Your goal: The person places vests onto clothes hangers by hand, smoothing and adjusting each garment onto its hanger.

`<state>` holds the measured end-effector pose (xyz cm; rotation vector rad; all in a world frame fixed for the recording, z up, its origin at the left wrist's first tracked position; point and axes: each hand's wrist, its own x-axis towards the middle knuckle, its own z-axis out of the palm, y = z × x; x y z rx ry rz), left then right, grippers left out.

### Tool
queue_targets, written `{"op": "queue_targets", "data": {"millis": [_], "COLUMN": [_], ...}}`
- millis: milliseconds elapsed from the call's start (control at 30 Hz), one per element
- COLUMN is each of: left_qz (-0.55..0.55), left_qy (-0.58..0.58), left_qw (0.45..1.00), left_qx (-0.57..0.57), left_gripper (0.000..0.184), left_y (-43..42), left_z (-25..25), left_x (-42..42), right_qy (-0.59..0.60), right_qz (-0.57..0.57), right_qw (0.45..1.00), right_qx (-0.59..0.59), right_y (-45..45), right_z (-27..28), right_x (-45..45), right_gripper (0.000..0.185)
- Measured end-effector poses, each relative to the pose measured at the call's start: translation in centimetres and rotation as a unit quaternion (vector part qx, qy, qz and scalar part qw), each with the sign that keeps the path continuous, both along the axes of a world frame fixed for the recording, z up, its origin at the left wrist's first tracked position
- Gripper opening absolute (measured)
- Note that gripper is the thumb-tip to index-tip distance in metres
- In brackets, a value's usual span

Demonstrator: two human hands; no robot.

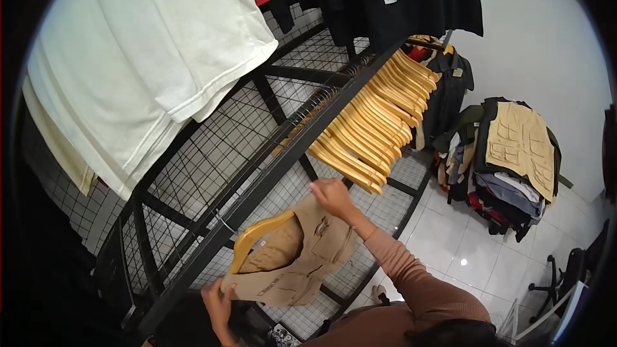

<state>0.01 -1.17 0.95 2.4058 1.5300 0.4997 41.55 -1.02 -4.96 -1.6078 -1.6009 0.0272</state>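
Note:
A khaki vest [315, 250] with dark lettering and an emblem on its front hangs on a yellow wooden hanger [260, 228], whose hook is over the rack's rail. My right hand [334, 200] is closed on the vest's far shoulder edge, fingers pinching the cloth. Lower left, my left hand [218, 299] grips the near shoulder edge, with the thumb showing on top of the fabric. One end of the hanger shows at the vest's neck opening; the other is covered by cloth.
Several bare wooden hangers [373, 122] hang close together beyond the vest on the black metal rack [257, 186]. White shirts [141, 58] and black shirts [411, 0] hang above. A pile of folded clothes [514, 160] stands on the tiled floor at right, near an office chair [565, 283].

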Motion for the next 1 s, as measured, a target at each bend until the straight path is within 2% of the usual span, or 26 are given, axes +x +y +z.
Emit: {"op": "queue_targets", "data": {"millis": [33, 67, 100, 133, 200, 233, 300, 333, 400, 433, 467, 533, 600, 633, 667, 733, 767, 833, 933, 967, 1000], "left_qz": [0.017, 0.021, 0.059, 0.096, 0.132, 0.153, 0.193, 0.194, 0.228, 0.247, 0.253, 0.142, 0.102, 0.068, 0.034, -0.046, -0.038, -0.066, -0.03, -0.016, -0.016], "left_qy": [0.06, 0.06, 0.041, 0.021, 0.0, 0.008, 0.025, 0.027, 0.034, 0.042, 0.052, -0.222, -0.363, -0.419, -0.475, -0.476, -0.474, -0.478, -0.472, -0.471, -0.467], "left_qw": [0.996, 0.996, 0.993, 0.987, 0.98, 0.966, 0.929, 0.929, 0.933, 0.933, 0.933, 0.931, 0.911, 0.897, 0.876, 0.877, 0.879, 0.873, 0.875, 0.874, 0.875], "left_qx": [0.063, 0.066, 0.095, 0.124, 0.152, 0.207, 0.316, 0.314, 0.277, 0.256, 0.25, 0.252, 0.165, 0.122, 0.08, 0.035, 0.035, -0.068, -0.104, -0.121, -0.124], "left_gripper": [0.036, 0.036, 0.039, 0.041, 0.044, 0.047, 0.052, 0.052, 0.055, 0.057, 0.057, 0.059, 0.061, 0.063, 0.065, 0.083, 0.083, 0.089, 0.093, 0.095, 0.095], "left_y": [0.7, 1.4, 2.2, 3.1, 4.8, 5.8, 6.9, 6.4, 4.9, 4.0, 3.2, 1.4, -1.7, -3.8, -6.0, -8.8, -9.9, -11.4, -12.1, -12.1, -12.0], "left_z": [-0.2, -0.6, -1.0, -1.4, -2.9, -4.0, -5.3, -4.8, -4.5, -4.2, -4.3, -4.6, -3.3, -2.1, -1.0, 0.3, 0.4, 0.2, -1.0, -1.3, -1.2], "left_x": [-0.4, -0.6, -0.7, -0.5, 0.2, 0.7, 1.6, 2.7, 5.7, 7.2, 8.2, 9.8, 11.9, 13.2, 14.7, 16.6, 17.7, 19.3, 19.3, 19.1, 19.0], "right_qy": [0.032, 0.062, 0.062, 0.064, 0.067, 0.067, 0.091, 0.093, 0.193, 0.242, 0.249, 0.255, 0.266, 0.331, 0.387, 0.402, 0.411, 0.425, 0.422, 0.427, 0.368], "right_qz": [-0.03, -0.062, -0.06, 0.007, 0.14, 0.141, 0.258, 0.259, 0.391, 0.451, 0.457, 0.499, 0.533, 0.486, 0.419, 0.437, 0.448, 0.46, 0.339, 0.338, 0.302], "right_qw": [0.994, 0.976, 0.976, 0.993, 0.984, 0.984, 0.962, 0.961, 0.886, 0.825, 0.818, 0.772, 0.731, 0.788, 0.821, 0.804, 0.793, 0.778, 0.839, 0.838, 0.875], "right_qx": [-0.101, -0.2, -0.198, -0.1, 0.093, 0.092, 0.006, 0.004, -0.158, -0.238, -0.244, -0.3, -0.334, -0.18, -0.022, -0.036, -0.042, -0.049, -0.049, -0.049, -0.093], "right_y": [-0.6, -1.1, -1.6, -2.2, -3.5, -4.2, -5.5, -6.1, -7.5, -8.0, -8.4, -8.9, -9.6, -9.7, -9.7, -10.0, -10.3, -11.2, -12.1, -12.3, -12.4], "right_z": [0.5, 1.0, 1.2, 1.2, 1.1, 1.1, 1.2, 1.2, 1.1, 0.9, 0.7, 0.1, 0.0, 0.6, 1.1, 1.4, 1.3, 0.0, -6.4, -9.1, -12.1], "right_x": [0.5, 1.0, 1.2, 1.4, 1.3, 1.0, 0.5, 0.3, -0.3, -0.7, -1.1, -1.9, -3.9, -5.4, -6.6, -8.9, -10.0, -12.0, -16.0, -17.1, -17.8], "right_gripper": [0.023, 0.023, 0.023, 0.024, 0.028, 0.028, 0.027, 0.027, 0.027, 0.028, 0.028, 0.03, 0.032, 0.037, 0.045, 0.05, 0.056, 0.061, 0.066, 0.066, 0.066]}}
